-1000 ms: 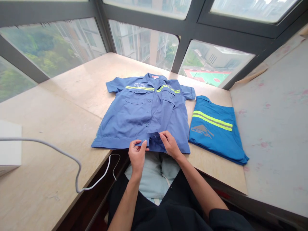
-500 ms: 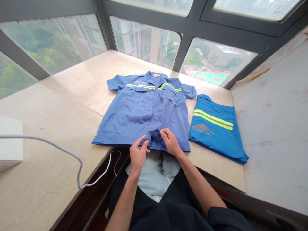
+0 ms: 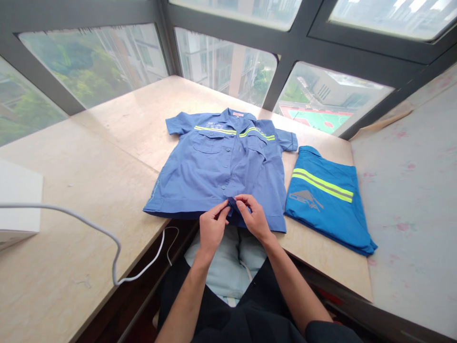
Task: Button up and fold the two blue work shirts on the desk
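Observation:
A blue short-sleeved work shirt (image 3: 203, 166) lies face up with its collar toward the windows. Yellow-green stripes cross its chest, and its hem reaches the near edge of the ledge. At the bottom of the front opening, my left hand (image 3: 213, 226) pinches one front edge of the shirt. My right hand (image 3: 254, 218) grips the opposite front edge, fingertips close to the left ones. Dark fabric of the placket shows between them. The bottom button is hidden by my fingers. Higher up, several buttons run along the front.
A brighter blue folded garment (image 3: 310, 212) with a reflective stripe lies on the right of the ledge (image 3: 89, 176). At the left stand a white box (image 3: 17, 205) and a grey cable (image 3: 96, 228) that hangs over the edge. Windows and a papered wall (image 3: 407, 205) border the ledge.
My hands have come together, bringing the two front edges of the shirt to meet. The whole view has shifted slightly, so the scene sits further right.

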Demonstrator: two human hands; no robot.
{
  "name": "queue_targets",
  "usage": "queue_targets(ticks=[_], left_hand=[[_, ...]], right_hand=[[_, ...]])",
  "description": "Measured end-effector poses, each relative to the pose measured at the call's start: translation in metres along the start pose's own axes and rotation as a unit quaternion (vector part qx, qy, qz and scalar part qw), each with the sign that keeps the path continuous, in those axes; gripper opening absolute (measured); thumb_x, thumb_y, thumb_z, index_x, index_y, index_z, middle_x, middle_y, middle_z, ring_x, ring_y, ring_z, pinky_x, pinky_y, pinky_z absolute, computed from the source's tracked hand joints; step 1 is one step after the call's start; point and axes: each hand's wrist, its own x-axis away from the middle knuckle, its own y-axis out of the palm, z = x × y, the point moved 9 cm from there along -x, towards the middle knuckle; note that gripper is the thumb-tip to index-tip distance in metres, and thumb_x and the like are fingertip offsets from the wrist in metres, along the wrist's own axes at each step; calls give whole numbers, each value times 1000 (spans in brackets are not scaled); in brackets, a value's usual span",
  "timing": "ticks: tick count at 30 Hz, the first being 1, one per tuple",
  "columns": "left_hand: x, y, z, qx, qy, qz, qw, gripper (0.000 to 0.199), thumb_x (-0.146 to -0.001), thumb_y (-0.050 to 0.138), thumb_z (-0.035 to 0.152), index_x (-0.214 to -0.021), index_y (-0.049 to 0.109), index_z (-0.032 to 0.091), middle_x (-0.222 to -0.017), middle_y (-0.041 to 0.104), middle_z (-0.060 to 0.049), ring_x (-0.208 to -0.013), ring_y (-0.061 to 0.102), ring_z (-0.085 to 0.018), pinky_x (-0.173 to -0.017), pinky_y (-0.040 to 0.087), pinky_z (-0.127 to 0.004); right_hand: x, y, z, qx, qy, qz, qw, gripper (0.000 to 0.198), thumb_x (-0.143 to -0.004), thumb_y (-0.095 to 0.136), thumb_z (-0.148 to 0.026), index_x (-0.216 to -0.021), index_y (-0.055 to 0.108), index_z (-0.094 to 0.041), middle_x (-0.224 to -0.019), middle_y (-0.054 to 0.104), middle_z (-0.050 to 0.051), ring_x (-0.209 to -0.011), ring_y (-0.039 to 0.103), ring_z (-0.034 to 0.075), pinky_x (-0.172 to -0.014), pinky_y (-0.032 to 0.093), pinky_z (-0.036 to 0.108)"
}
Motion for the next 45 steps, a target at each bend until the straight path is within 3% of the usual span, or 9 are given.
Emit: queue_targets(ticks=[4, 9, 11, 23, 31, 37, 45], left_hand=[[-1, 4, 1, 0, -1, -9, 1000, 31, -84, 66, 35, -109, 75, 19, -102, 76, -6, -55, 64, -12, -57, 57, -26], [0, 2, 1, -14, -8, 3, 1000, 27, -82, 67, 31, -106, 71, 19, -96, 75, -4, -53, 63, -10, -56, 55, -23], [0, 3, 2, -20, -4, -2, 1000, 23, -82, 66, 31, -102, 71, 20, -93, 75, -3, -53, 64, -11, -56, 54, -23], [-2, 5, -7, -55, 0, -4, 999, 19, -82, 67, 33, -97, 71, 21, -86, 74, -1, -57, 65, -12, -59, 52, -25], [-1, 2, -5, -62, 23, 14, 998, 16, -82, 67, 33, -92, 70, 21, -83, 73, 0, -56, 64, -12, -58, 51, -24], [-3, 5, 0, -82, 60, -10, 995, 13, -83, 65, 30, -92, 70, 22, -82, 74, 1, -55, 64, -12, -60, 51, -25], [-1, 1, -5, -45, 30, 9, 999, 17, -81, 67, 32, -93, 71, 21, -85, 74, -1, -56, 64, -11, -58, 53, -23]], right_hand=[[1, 0, -1, -20, -9, -12, 1000, 35, -89, 64, -37, -121, 62, -23, -106, 72, 5, -94, 67, 19, -84, 54, 33], [1, 0, -8, 2, -28, -3, 1000, 14, -92, 61, -30, -98, 71, -23, -95, 72, 4, -88, 66, 19, -81, 52, 32], [0, 0, -7, 4, -24, 1, 1000, 14, -93, 59, -28, -92, 72, -23, -90, 71, 4, -86, 65, 19, -82, 51, 33], [-2, 5, 12, -21, 31, -23, 999, 14, -92, 57, -26, -91, 70, -21, -90, 69, 3, -86, 63, 18, -83, 48, 31], [1, 4, 11, -16, 29, -36, 999, 16, -93, 57, -27, -91, 71, -22, -88, 69, 3, -84, 62, 18, -79, 47, 31], [3, 3, 12, -16, 22, -30, 999, 15, -93, 58, -28, -91, 71, -21, -87, 68, 3, -83, 62, 18, -77, 47, 31], [7, 4, 4, -37, -11, -29, 999, 17, -92, 61, -29, -100, 75, -23, -90, 68, 4, -87, 63, 17, -81, 49, 31]])
